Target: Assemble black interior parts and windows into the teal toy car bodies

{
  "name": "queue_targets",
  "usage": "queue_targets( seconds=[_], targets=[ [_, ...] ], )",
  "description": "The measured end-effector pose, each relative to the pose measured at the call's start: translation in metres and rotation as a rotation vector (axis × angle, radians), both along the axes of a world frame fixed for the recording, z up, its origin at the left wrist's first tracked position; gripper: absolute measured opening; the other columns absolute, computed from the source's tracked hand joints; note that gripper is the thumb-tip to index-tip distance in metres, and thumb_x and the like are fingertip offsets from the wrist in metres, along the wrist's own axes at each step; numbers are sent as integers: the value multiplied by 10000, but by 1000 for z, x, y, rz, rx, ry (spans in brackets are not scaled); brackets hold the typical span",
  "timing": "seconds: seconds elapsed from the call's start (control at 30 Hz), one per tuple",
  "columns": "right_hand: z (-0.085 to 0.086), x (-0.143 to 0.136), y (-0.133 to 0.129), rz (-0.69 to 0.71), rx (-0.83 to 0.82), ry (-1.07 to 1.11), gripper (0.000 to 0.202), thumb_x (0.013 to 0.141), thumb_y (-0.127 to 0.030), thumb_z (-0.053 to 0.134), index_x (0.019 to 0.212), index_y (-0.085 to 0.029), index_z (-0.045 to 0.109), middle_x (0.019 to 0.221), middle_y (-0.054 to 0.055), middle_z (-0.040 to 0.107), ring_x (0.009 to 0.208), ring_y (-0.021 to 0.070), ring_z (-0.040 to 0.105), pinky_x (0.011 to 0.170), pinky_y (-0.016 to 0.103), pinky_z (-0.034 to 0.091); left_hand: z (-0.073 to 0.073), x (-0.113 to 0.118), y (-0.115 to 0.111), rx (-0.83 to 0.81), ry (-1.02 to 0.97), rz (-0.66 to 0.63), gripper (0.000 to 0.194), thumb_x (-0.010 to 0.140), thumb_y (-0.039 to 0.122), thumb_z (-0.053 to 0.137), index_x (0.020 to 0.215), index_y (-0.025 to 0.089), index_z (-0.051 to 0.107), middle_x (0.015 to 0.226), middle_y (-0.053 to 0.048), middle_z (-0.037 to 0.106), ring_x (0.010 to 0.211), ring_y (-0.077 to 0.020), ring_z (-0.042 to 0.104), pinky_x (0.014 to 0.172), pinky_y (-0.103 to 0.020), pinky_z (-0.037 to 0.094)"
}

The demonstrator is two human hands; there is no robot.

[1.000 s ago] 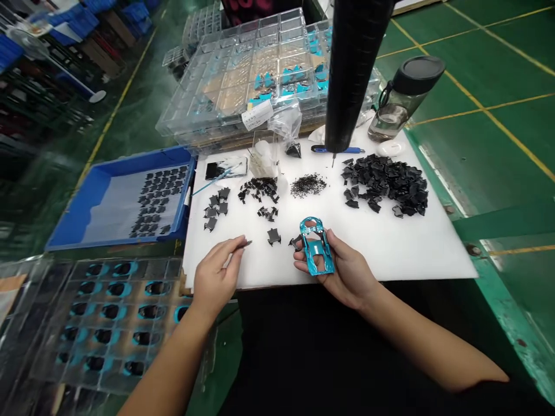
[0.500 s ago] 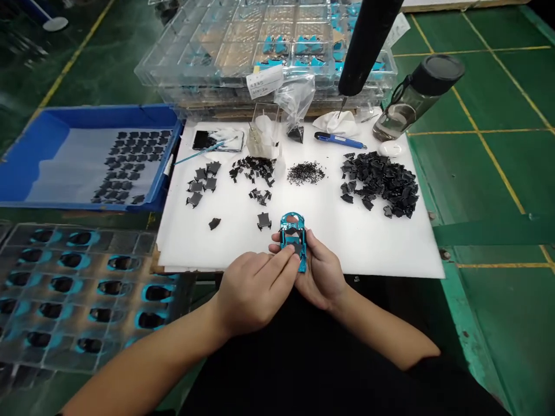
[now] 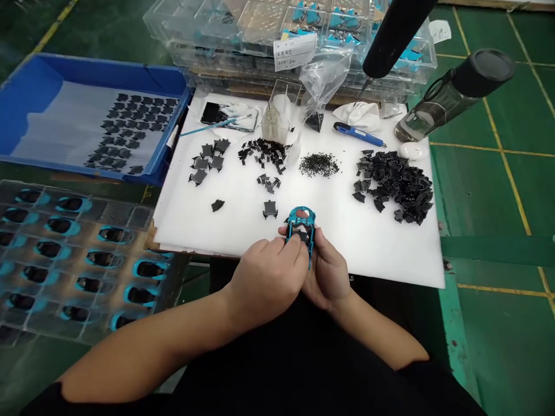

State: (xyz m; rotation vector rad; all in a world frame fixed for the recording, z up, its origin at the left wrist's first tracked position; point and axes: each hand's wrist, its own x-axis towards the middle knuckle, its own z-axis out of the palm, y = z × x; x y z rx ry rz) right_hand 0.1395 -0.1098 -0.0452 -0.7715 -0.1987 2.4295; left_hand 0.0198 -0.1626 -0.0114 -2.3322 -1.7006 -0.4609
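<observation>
A shiny blue toy car body (image 3: 309, 215) with a dark part inside lies in my right hand (image 3: 330, 270), whose fingers and thumb wrap its sides. From the left, my left hand (image 3: 269, 276) reaches over it. Its fingers are bunched together and press on a black plastic part (image 3: 300, 232) in the middle of the car body; the fingertips partly hide this part. Just beyond the hands, a single black bracket-shaped part (image 3: 269, 208) rests on the white board (image 3: 243, 234). A small curved black piece (image 3: 217, 205) lies farther left.
Piles of black parts (image 3: 401, 185) and tiny black pins (image 3: 319, 164) lie on the board. A black screwdriver (image 3: 392, 43) hangs above. A blue knife (image 3: 359, 134) and a bottle (image 3: 455, 95) stand behind. Left are a blue bin (image 3: 173, 136) and a clear tray (image 3: 139, 216) of car bodies.
The head view has shifted and tilted. My left fingers are more curled over the black part, and the car body is turned slightly. Both hands stay on it.
</observation>
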Motion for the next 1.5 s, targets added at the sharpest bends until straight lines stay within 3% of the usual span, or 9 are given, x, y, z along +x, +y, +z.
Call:
queue_targets(
  seconds=[0.37,0.63,0.77,0.9,1.07,1.27,1.37,1.5],
  targets=[
    [1,1,0,36,15,-38,364,1023,-403,427,1334,-278,570,1122,52,741,1095,215,680,1007,414,521,-4,-8,-4,-53,-113,-20,213,901,93,477,971,100,677,846,-85,719,665,-208,653,502,-347,428],
    [-1,0,-3,85,34,-110,391,954,-466,539,1274,-253,614,1142,74,734,1093,244,687,983,443,540,-4,-8,-9,-25,-67,-30,270,899,81,483,1080,57,683,1001,-121,752,716,-224,679,489,-348,428],
    [0,0,-4,46,47,-99,364,976,-428,516,1309,-298,586,1146,51,730,1094,234,690,972,447,545,-3,-7,-9,21,-53,-18,240,876,65,523,1034,48,704,941,-113,761,681,-227,674,466,-349,422],
    [2,-1,-5,54,37,-116,370,977,-443,506,1287,-265,600,1154,68,727,1105,245,683,974,457,543,-4,-6,-8,51,-67,-11,218,879,67,528,1000,56,710,889,-102,758,657,-222,668,449,-347,401],
    [3,-1,-5,40,62,-123,394,949,-457,555,1305,-290,590,1157,55,726,1108,240,682,993,449,532,-7,-7,-6,14,-92,-23,232,911,88,486,1004,75,698,884,-99,748,678,-208,666,477,-341,427],
    [-1,-1,-6,37,53,-125,357,970,-453,530,1262,-265,612,1137,57,729,1086,234,694,1006,453,526,-13,-6,-12,-45,-41,-39,345,891,85,449,1158,21,657,1076,-158,747,655,-205,661,465,-336,458],
    [-2,-1,-7,26,54,-123,351,975,-451,534,1250,-251,622,1126,53,735,1065,213,704,1023,430,519,-15,-9,-19,-137,-34,-56,411,899,99,431,1260,10,607,1247,-199,691,726,-220,691,500,-336,504],
    [0,-1,-6,33,100,-71,350,971,-472,556,1197,-221,648,1141,67,736,1035,194,714,940,356,564,-12,-27,-27,-56,-226,-94,446,908,143,563,1350,86,553,1268,-179,683,957,-235,714,721,-319,589]
  ],
)
